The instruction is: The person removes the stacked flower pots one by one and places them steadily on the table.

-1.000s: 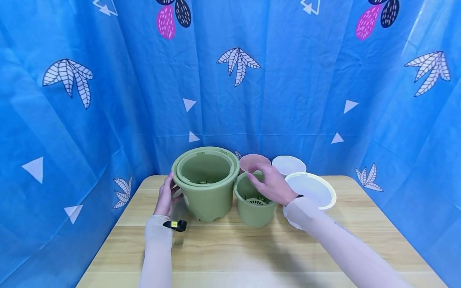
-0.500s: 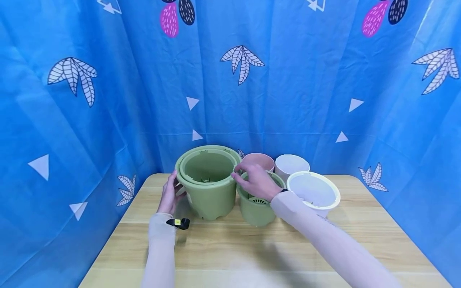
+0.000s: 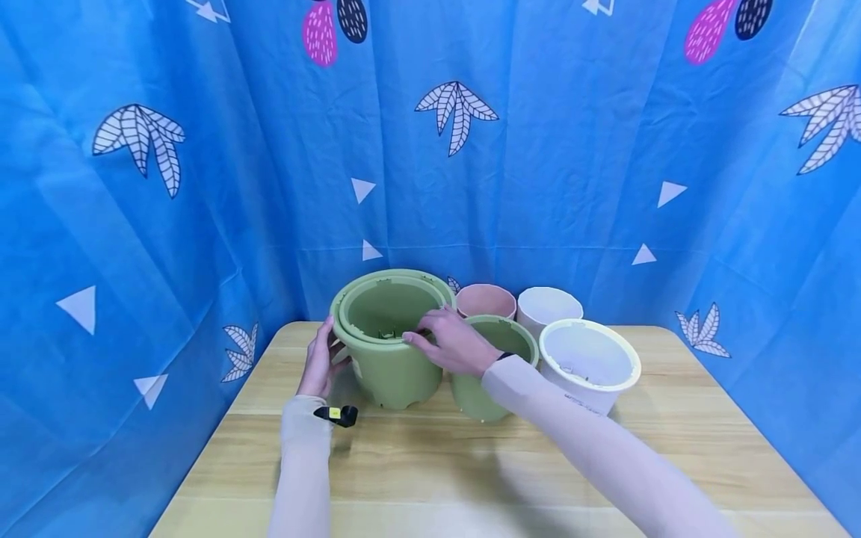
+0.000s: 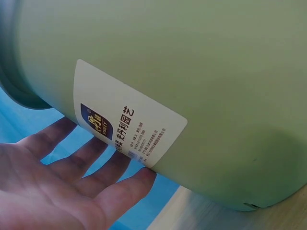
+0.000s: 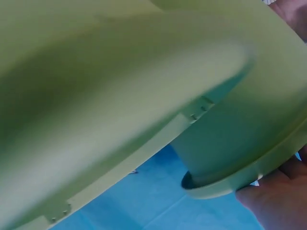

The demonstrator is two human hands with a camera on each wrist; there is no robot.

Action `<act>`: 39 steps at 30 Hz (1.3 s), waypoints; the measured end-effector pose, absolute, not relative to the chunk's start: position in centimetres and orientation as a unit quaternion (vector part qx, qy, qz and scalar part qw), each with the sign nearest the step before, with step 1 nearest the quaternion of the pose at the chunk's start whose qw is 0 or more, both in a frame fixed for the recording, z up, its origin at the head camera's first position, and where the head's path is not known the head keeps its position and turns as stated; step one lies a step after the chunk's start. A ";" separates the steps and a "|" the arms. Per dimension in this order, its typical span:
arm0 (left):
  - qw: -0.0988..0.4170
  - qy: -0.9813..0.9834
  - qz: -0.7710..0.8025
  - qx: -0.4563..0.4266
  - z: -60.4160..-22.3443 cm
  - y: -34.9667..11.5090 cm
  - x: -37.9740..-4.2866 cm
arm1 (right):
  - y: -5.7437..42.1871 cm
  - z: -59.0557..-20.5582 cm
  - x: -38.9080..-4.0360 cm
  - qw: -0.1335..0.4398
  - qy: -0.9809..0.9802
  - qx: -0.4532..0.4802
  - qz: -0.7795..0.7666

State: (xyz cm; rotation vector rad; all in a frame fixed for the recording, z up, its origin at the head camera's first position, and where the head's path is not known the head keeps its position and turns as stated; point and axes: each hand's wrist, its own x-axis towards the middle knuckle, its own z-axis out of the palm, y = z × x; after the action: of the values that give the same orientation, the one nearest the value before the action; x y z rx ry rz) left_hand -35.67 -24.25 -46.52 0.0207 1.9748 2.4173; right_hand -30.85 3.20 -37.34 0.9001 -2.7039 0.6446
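Note:
A large green flower pot (image 3: pixel 393 377) stands left of the table's middle, with a slightly smaller green pot (image 3: pixel 383 302) nested inside it. My left hand (image 3: pixel 318 362) touches the big pot's left side. In the left wrist view its fingers (image 4: pixel 86 155) are spread, tips against the wall beside a white label (image 4: pixel 129 110). My right hand (image 3: pixel 452 342) reaches across to the nested pots and grips the rim at front right, thumb outside and fingers over the inner edge. In the right wrist view the thumb (image 5: pixel 252 194) lies against the rim.
Right of the big pot stands a smaller green pot (image 3: pixel 479 400), partly behind the right hand. Behind it are a pink pot (image 3: pixel 486 299) and a white pot (image 3: pixel 548 305). A larger white pot (image 3: pixel 592 359) stands at right. A blue curtain (image 3: pixel 457 194) closes off the back.
My right hand has moved left from above the small green pot to the rim of the nested pots. The left hand keeps its place on the big pot; the view has shifted slightly.

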 end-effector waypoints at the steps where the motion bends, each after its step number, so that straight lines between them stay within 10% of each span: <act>1: 0.010 0.632 0.775 0.006 -46.5 -24.2 -35.7 | 3.0 -37.2 -30.9 0.102 -0.923 0.304 0.214; 39: 0.017 0.637 0.770 0.011 -46.5 -24.0 -35.6 | -5.2 -35.6 -32.3 -0.078 -0.951 0.237 0.185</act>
State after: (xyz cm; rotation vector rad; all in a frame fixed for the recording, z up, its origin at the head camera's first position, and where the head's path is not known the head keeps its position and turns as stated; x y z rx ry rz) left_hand -35.63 -23.98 -46.46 0.0339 1.9797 2.3942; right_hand -32.30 -5.18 -35.60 0.7824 -3.1438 0.6118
